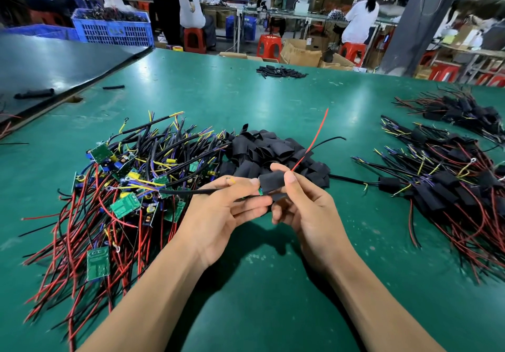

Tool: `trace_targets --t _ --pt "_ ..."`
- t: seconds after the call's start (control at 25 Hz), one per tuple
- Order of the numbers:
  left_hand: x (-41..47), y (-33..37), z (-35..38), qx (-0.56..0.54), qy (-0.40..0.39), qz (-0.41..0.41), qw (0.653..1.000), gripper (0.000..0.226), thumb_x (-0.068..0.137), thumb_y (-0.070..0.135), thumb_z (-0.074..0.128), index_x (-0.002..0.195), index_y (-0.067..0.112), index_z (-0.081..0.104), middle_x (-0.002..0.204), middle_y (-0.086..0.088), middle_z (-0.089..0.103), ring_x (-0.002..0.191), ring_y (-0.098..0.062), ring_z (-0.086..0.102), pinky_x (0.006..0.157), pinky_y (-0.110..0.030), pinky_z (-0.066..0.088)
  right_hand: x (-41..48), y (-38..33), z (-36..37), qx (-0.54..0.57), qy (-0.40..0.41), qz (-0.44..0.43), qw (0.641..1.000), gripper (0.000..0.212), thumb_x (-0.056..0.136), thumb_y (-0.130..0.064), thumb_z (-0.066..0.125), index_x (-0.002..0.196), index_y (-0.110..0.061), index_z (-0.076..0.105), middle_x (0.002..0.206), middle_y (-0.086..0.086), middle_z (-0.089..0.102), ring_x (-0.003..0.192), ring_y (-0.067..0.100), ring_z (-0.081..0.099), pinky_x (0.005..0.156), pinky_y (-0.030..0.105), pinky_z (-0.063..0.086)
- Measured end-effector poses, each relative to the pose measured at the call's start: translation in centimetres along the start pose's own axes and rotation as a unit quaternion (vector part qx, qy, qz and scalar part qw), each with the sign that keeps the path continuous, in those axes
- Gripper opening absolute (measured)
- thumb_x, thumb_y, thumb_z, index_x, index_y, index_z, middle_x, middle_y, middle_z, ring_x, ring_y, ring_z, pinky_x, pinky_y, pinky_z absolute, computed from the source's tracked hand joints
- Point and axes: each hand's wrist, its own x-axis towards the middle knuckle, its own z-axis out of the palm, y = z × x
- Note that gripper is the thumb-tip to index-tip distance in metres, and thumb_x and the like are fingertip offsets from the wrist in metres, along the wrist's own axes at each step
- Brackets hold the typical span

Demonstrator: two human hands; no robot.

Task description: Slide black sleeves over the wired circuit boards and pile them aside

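Note:
Above the green table [246, 100], my right hand [303, 204] pinches a black sleeve [272, 181] that covers most of a wired circuit board; a sliver of green board [261, 191] shows at its left end. A red wire [314, 140] and a black wire rise from the sleeve's right end. My left hand [218, 209] grips the board's black cable [188, 192] and left end. A heap of bare green boards with red and black wires [117, 187] lies to the left. Loose black sleeves [270, 152] are piled just behind my hands. Sleeved boards [442, 187] are heaped at the right.
A second sleeved heap [461, 110] lies at the far right, and a small sleeve pile [278, 71] at the far edge. A dark panel [54, 65] covers the left corner, with blue crates [114, 26] behind. People sit on red stools beyond the table.

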Motion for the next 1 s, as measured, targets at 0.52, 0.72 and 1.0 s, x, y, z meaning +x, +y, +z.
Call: trace_targets --t 0.52,0.72,1.0 --pt "-0.2 0.6 -0.4 -0.054 -0.081 -0.113 0.989 0.023 0.076 0.012 0.066 0.098 0.011 0.072 0.101 -0.019 0.075 0.086 -0.031 0.076 0.063 -0.033 0.061 -0.2 0.1 -0.5 -0.04 -0.015 -0.002 0.999 0.034 0.085 -0.045 0.067 0.112 -0.026 0.076 0.091 0.008 0.068 0.071 0.015 0.056 0.061 0.027 0.052" --pt "0.0 0.4 -0.5 -0.032 -0.035 -0.06 0.997 0.027 0.069 0.009 0.07 0.096 0.005 0.072 0.092 -0.019 0.075 0.085 -0.032 0.075 0.062 -0.032 0.06 -0.3 0.3 -0.2 -0.052 -0.01 -0.016 0.998 0.032 0.086 -0.039 0.069 0.113 -0.021 0.074 0.074 0.002 0.062 0.059 0.017 0.054 0.057 0.024 0.051" --pt "0.2 0.0 0.8 -0.101 0.017 -0.057 0.993 0.01 0.075 0.005 0.067 0.085 0.006 0.067 0.063 -0.007 0.065 0.067 -0.024 0.075 0.056 -0.026 0.058 0.4 0.6 0.0 -0.005 0.057 -0.022 0.998 0.03 0.086 -0.043 0.068 0.108 -0.026 0.077 0.077 0.001 0.067 0.053 0.013 0.05 0.051 0.022 0.046"
